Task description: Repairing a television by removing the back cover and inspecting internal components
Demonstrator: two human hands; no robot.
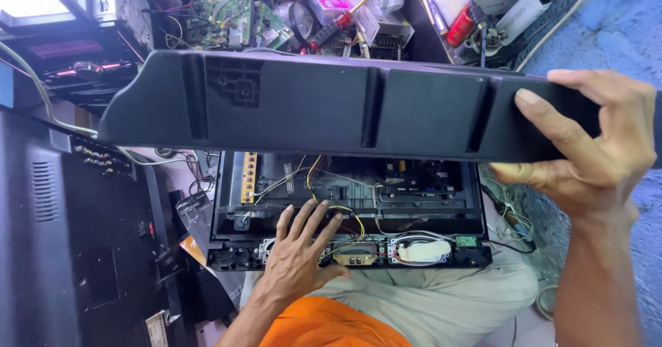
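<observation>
Two hands are working here, and I am logging everything by its place relative to the opened chassis (345, 202) resting across my lap.

Item one: long black plastic back cover (331, 105), ribbed on its inner face. It is hanging raised above the chassis, spanning past both of its ends. My right hand (593, 140) is closing round the cover's right end, thumb on the inner face and fingers curling over the far edge. I am judging it light but long, stiff enough to hold its line yet likely to flex or swing from a one-ended grip; a second hold near the left end or mid-rib would be steadying it. Smooth plastic, so somewhat slippery.

Item two: left hand (300, 247), lying flat with fingers spread on the near edge of the chassis, grasping nothing, pressing down on it.

Item three: inside the chassis, yellow wires (324, 181), a yellow connector strip (249, 176) at its left, and a white part (422, 251) along its near rail. Fragile, I am judging; the cover's edge should be kept off them.

Item four: beyond the chassis, a loose green circuit board (231, 19) and a red-handled screwdriver (338, 24). To its left, a dark set (48, 223) is standing.
</observation>
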